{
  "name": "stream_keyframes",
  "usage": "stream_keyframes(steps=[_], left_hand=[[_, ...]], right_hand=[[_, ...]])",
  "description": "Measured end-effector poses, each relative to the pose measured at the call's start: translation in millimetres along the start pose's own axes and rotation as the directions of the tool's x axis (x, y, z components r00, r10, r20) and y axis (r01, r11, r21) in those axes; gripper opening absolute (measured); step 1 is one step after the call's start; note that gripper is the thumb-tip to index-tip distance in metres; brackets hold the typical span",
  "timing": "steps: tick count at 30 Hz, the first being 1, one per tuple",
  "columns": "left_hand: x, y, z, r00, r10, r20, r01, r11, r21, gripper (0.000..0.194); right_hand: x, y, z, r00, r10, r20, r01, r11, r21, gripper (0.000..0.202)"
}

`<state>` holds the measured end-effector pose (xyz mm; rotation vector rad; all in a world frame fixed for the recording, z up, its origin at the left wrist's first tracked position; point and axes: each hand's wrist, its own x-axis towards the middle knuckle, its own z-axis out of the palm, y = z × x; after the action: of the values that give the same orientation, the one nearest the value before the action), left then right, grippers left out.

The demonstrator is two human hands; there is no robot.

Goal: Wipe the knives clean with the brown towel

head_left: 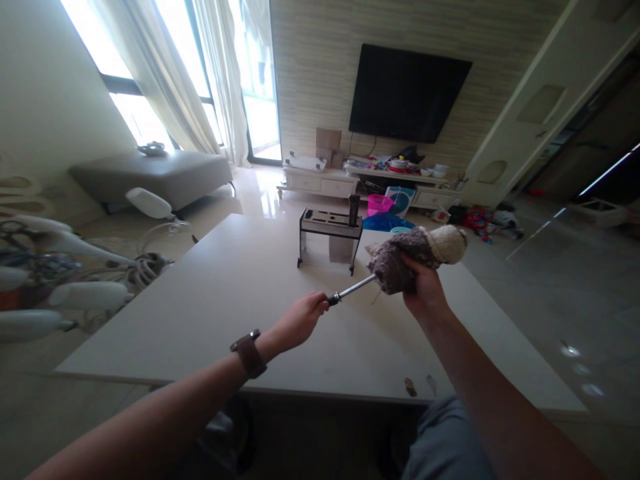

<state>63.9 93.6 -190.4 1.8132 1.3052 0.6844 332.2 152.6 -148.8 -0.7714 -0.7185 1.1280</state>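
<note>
My left hand, with a watch on the wrist, is closed around the dark handle end of a thin metal rod. The rod slants up to the right, and its far end meets a fuzzy plush thing; whether it goes inside cannot be made out. This plush is grey-brown with a cream end, and my right hand grips it from below and the right. Both hands are above the white table. Beyond them on the table stands a slotted rack with clear sides and a dark upright piece in it.
Near the front table edge lie a small orange-and-dark object and a small clear piece. White lamp shades crowd the left side. Behind the table are a pink basket, a cabinet and a grey bench.
</note>
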Motion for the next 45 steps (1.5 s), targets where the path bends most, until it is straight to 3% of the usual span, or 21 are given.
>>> stream_keyframes(steps=[5, 12, 20, 27, 31, 45], left_hand=[[1.5, -8.7, -0.8, 0.999, -0.026, -0.019, 0.025, 0.999, -0.043, 0.039], [4.0, -12.3, -3.9, 0.996, -0.072, 0.05, 0.086, 0.917, -0.388, 0.051], [0.0, 3.6, 0.7, 0.986, -0.119, 0.116, 0.164, 0.814, -0.558, 0.049], [-3.3, 10.6, 8.6, 0.993, -0.1, 0.065, 0.119, 0.799, -0.589, 0.033], [-5.6, 10.0, 8.7, 0.995, -0.08, 0.059, 0.099, 0.819, -0.565, 0.031], [-5.2, 5.4, 11.8, 0.978, -0.191, 0.084, 0.207, 0.826, -0.524, 0.039]], right_hand=[[6.7, -12.6, -3.8, 0.998, 0.004, -0.069, -0.002, 1.0, 0.021, 0.042], [-3.8, -13.9, 8.1, 0.999, 0.044, -0.024, -0.043, 0.999, 0.022, 0.036], [-48.1, 15.9, 37.8, 0.984, 0.171, 0.055, -0.17, 0.985, -0.022, 0.053], [-84.8, 45.8, 51.5, 0.98, 0.192, 0.054, -0.184, 0.974, -0.133, 0.06], [-87.7, 47.5, 52.3, 0.98, 0.198, 0.035, -0.191, 0.972, -0.136, 0.058], [-87.3, 52.9, 52.0, 0.972, 0.235, -0.008, -0.234, 0.962, -0.14, 0.06]])
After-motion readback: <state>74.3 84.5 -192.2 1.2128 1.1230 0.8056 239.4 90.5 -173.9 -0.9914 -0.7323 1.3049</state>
